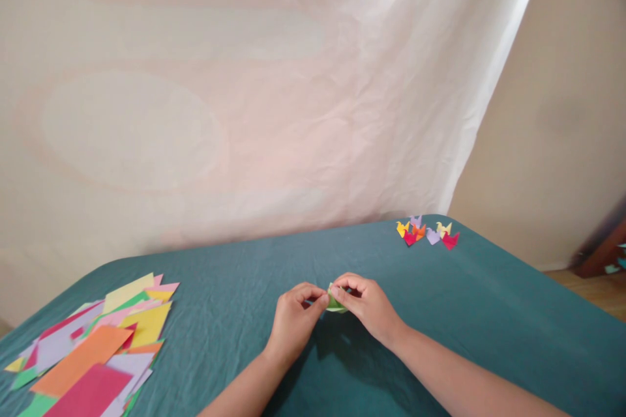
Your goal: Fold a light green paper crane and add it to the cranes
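Observation:
Between my two hands, just above the table, is a small piece of folded green paper (335, 305). My left hand (298, 316) pinches its left edge between thumb and fingertips. On the other side, my right hand (366, 308) grips the top and right part, thumb against the near face. Fingers cover much of the paper, so its full folded shape is hidden. A dark shadow of the hands falls on the cloth below.
A green cloth covers the table (235, 313). Loose coloured paper sheets (92, 345) lie heaped at the left. Several small folded paper birds (425, 232) stand near the far right edge. A pale sheet (274, 111) hangs behind the table.

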`<move>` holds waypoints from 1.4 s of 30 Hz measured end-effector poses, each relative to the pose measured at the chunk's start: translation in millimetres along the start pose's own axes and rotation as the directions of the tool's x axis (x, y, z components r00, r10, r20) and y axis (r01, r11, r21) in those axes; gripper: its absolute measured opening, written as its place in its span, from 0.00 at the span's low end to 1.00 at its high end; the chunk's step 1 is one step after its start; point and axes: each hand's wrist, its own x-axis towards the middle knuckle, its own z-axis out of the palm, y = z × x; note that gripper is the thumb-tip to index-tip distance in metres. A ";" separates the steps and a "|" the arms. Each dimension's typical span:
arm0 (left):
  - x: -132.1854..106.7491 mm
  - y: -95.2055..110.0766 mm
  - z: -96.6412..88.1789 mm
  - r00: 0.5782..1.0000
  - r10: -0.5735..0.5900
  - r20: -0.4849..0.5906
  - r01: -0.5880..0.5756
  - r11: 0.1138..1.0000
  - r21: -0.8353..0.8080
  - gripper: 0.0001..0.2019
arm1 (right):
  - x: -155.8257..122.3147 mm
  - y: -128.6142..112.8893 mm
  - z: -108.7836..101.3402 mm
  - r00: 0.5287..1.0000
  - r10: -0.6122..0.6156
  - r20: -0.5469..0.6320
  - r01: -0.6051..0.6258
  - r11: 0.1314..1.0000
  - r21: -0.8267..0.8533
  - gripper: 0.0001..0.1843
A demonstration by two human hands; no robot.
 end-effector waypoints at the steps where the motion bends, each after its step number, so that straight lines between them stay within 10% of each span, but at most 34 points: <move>1: 0.1 0.6 -0.1 1.000 0.000 0.003 -0.001 1.000 0.008 0.10 | 0.1 0.3 0.0 1.000 0.004 0.002 -0.004 1.000 0.002 0.13; 42: -1.6 -3.3 1.3 0.999 0.048 0.025 -0.049 0.998 0.040 0.10 | -1.8 9.4 6.5 0.991 0.135 -0.007 -0.133 0.981 0.144 0.16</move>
